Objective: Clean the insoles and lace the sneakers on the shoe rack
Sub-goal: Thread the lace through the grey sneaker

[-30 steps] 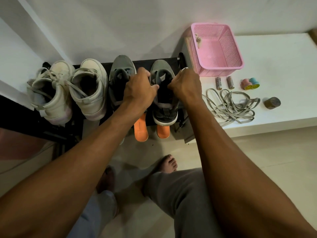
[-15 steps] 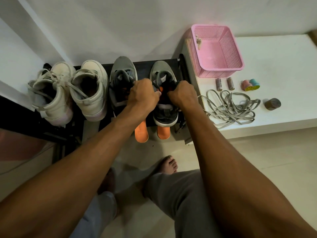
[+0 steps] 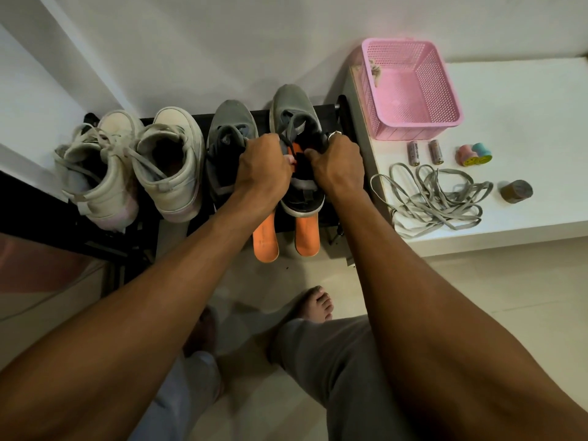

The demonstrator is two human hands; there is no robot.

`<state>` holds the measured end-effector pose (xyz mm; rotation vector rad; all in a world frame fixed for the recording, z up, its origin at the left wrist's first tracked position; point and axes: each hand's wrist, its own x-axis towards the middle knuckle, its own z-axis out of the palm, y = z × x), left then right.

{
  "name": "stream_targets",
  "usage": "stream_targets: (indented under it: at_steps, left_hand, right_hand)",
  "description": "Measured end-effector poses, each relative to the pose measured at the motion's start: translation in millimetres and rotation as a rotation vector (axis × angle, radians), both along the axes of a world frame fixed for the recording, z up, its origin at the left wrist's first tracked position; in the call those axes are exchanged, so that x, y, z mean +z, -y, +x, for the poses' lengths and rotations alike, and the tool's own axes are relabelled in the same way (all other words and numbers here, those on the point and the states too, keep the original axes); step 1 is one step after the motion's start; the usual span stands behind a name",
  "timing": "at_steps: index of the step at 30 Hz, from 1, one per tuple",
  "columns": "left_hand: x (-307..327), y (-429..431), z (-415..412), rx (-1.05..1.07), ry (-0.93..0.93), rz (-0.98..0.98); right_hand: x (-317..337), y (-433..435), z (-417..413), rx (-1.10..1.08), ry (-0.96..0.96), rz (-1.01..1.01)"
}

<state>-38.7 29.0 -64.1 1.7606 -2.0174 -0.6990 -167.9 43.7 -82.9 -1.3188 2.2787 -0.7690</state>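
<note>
Both forearms fill the lower frame and run off its bottom edge, hiding much of the floor and the person's legs. The rack (image 3: 197, 117) shows only as dark bars behind and under the shoes. The hands cover the mouth of the grey sneaker (image 3: 291, 101), so the fingertips cannot be seen, nor exactly what they pinch. A patch of orange shows in the gap between them.

The left hand (image 3: 264, 168) is clenched on the sneaker's left collar edge. The right hand (image 3: 338, 167), with a ring on one finger, is clenched on the right edge. Knuckles face up and the arms reach forward, converging on the shoe.

Far left of the grip stand two white sneakers (image 3: 171, 163). Just left of it is the sneaker's mate (image 3: 230, 122), partly behind the left hand. Nearer the person than the hands, two orange insoles (image 3: 265, 241) stick out from under the heels. To the right, a loose pile of laces (image 3: 436, 198) lies on a white ledge (image 3: 525, 122), with a pink basket (image 3: 413, 90) beyond it.
</note>
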Motion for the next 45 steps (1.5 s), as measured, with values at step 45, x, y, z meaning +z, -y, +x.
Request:
stream_targets:
  at_steps: [45]
  left_hand:
    - [168.3,-148.1,111.3,0.126,0.022,-0.043]
  right_hand:
    - [151.1,-164.4,65.2,0.225,-0.032,-0.146]
